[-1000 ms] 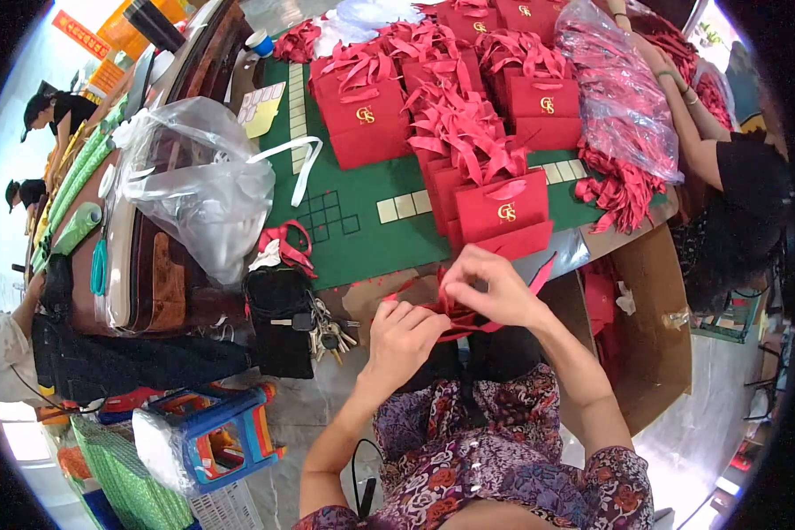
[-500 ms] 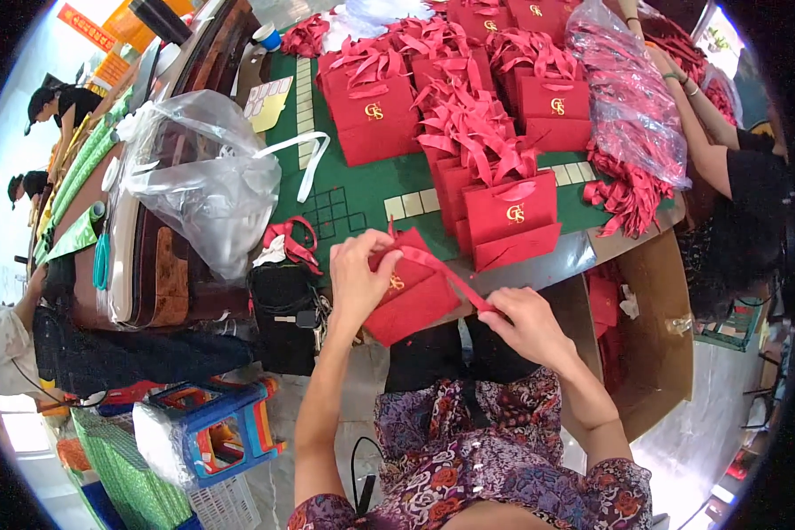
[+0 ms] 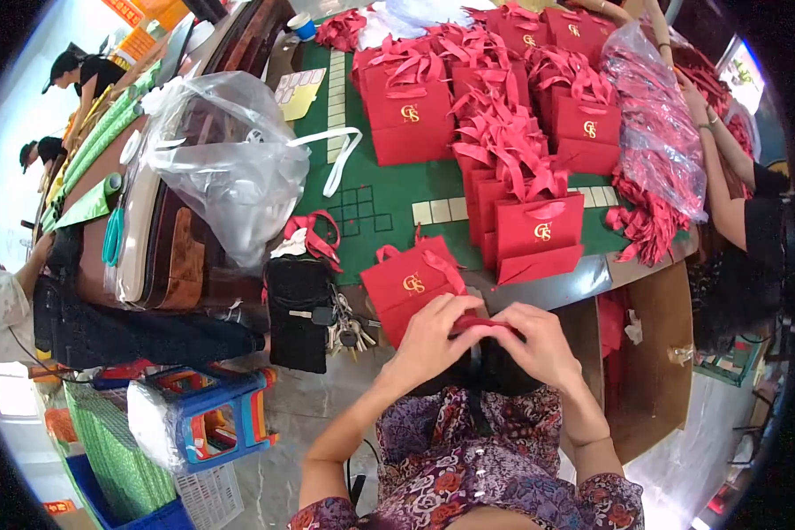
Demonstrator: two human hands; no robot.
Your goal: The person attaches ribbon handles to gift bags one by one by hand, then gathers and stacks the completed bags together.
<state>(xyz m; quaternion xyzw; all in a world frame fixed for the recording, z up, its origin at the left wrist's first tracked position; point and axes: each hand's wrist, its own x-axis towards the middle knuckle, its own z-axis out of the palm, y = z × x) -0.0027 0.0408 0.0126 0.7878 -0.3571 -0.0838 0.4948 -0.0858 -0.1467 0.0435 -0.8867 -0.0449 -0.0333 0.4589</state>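
Observation:
A small red paper gift bag (image 3: 397,303) with a gold emblem lies tilted at the table's near edge. A red ribbon (image 3: 439,265) runs from its top down toward my hands. Close to my body, my left hand (image 3: 433,343) and my right hand (image 3: 536,343) almost meet, fingers bent and pinched on the ribbon's end. Exactly how the ribbon lies between the fingers is partly hidden. Just beyond, finished-looking red bags (image 3: 539,231) with ribbon handles stand in rows on the green tabletop (image 3: 384,181).
A clear plastic bag (image 3: 230,168) and a black pouch (image 3: 300,287) with keys (image 3: 349,327) are at the left. Plastic-wrapped red ribbons (image 3: 658,124) lie at the right, near another person's arm (image 3: 724,199). An open cardboard box (image 3: 649,353) stands below the table's right edge.
My left hand has left the bag's top and moved down and right to meet my right hand at the ribbon's end. The bag now rests on the table edge; the view has shifted slightly.

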